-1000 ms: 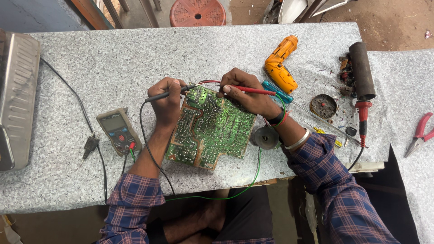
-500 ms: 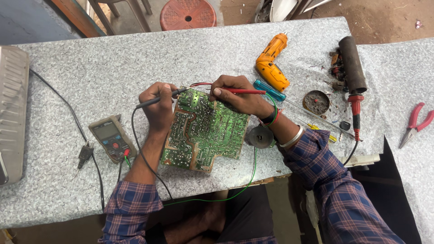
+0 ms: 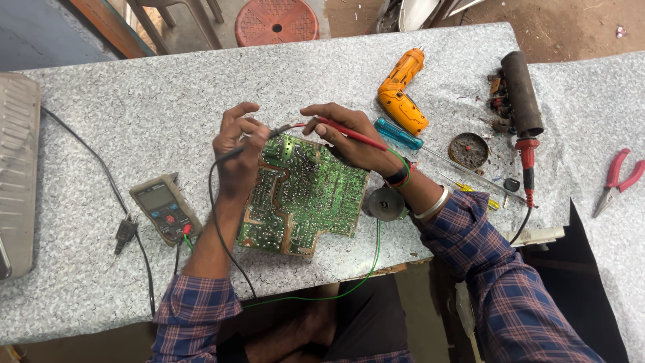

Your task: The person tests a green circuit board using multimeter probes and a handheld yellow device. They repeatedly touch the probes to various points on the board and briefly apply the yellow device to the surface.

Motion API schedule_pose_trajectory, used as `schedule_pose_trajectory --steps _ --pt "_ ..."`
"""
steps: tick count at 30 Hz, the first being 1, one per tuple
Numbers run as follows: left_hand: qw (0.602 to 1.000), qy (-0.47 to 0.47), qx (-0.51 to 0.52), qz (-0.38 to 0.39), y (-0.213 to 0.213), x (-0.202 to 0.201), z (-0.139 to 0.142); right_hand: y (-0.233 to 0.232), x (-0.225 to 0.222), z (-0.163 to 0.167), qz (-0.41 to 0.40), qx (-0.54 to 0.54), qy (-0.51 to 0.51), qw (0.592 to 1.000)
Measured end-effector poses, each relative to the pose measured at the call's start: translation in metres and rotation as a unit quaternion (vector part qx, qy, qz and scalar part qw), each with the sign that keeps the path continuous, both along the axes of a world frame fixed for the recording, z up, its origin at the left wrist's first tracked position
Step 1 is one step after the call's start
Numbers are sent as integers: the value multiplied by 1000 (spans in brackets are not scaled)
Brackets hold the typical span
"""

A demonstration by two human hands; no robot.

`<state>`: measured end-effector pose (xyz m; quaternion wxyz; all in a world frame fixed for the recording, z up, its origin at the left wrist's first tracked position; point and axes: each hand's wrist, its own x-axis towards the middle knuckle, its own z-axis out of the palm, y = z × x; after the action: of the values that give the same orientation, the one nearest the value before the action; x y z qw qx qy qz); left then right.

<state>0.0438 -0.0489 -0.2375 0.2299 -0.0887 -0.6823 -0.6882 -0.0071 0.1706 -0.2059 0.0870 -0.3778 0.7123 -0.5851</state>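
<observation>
From the head view, a green circuit board (image 3: 304, 196) lies flat on the grey speckled table (image 3: 121, 114), close to the near edge and right in front of the person. The left hand (image 3: 236, 148) is curled around a black probe (image 3: 259, 140) and holds it tight, with its tip at the top edge of the board. The right hand (image 3: 349, 138) pinches a red probe (image 3: 346, 132) between its fingers, and that tip points at the same top edge. The two tips sit very near each other. A small grey meter (image 3: 164, 207) lies on the table to the left of the board, with wires running from it. An orange drill (image 3: 402, 91) rests behind the right hand. A blue-handled screwdriver (image 3: 400, 133) lies just beside the drill. Red pliers (image 3: 618, 180) lie far off to the right.
</observation>
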Motion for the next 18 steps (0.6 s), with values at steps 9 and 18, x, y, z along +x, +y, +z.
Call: schedule_pose_trajectory --steps 9,18 --pt "990 1 -130 -57 -2 3 -6 4 -5 -4 21 52 138 989" --pt "990 11 -116 -77 26 -10 -24 42 -20 -32 -29 36 161 986"
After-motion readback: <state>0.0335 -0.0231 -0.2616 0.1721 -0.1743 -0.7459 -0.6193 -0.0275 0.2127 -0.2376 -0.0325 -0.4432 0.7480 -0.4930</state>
